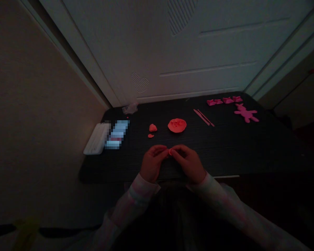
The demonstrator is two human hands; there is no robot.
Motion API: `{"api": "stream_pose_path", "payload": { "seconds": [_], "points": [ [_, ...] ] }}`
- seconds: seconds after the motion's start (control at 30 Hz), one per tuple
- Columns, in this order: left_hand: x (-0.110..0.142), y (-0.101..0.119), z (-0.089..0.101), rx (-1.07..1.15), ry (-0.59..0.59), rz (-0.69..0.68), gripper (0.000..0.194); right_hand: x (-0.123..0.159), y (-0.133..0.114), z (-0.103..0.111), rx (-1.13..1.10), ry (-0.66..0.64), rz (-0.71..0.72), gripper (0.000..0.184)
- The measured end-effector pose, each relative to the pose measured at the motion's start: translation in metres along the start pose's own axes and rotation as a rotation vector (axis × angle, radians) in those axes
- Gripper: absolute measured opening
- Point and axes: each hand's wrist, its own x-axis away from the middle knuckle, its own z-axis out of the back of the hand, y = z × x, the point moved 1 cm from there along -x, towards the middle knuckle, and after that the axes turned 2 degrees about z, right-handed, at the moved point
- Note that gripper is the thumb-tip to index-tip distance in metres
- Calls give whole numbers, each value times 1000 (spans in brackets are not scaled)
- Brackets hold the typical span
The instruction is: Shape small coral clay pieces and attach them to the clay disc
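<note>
Between the fingertips of both hands is a small piece of orange-red modelling clay (170, 152). My left hand (152, 164) pinches it from the left, and my right hand (190, 163) pinches it from the right, just above the table's near part. Beyond the hands sits a shallow clay bowl (177, 126) of the same colour, with folded pieces inside. A larger clay lump (153, 128) and a smaller clay bit (150, 136) lie to the bowl's left. Two slim modelling tools (204, 118) rest to its right.
The dark table (225, 150) stands against a white door (115, 45). A pink rabbit-like clay figure (246, 113) and several pink clay pieces (227, 100) lie at the back right. On the left are a white case (96, 139), a blurred-out screen (117, 135) and a clear plastic wrapper (130, 108).
</note>
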Motion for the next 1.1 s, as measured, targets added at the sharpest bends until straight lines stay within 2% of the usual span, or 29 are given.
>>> {"api": "stream_pose_path", "payload": {
  "seconds": [0.2,0.3,0.47,0.73,0.97,1.1],
  "points": [
    [-2,-1,1,24,5,-33,18,2,-3,1,13,19,22,13],
    [-3,-1,0,61,50,-63,18,3,-4,0,61,75,106,13],
    [-3,-4,1,-2,45,-101,19,5,-6,-2,191,43,223,8],
    [-3,-8,5,-95,38,-154,19,3,-5,0,140,34,210,6],
    [-2,-7,4,-147,37,-161,18,2,-6,4,38,15,164,14],
    [-1,-5,4,-217,29,-192,19,2,-4,3,60,34,107,11]
  ]
}}
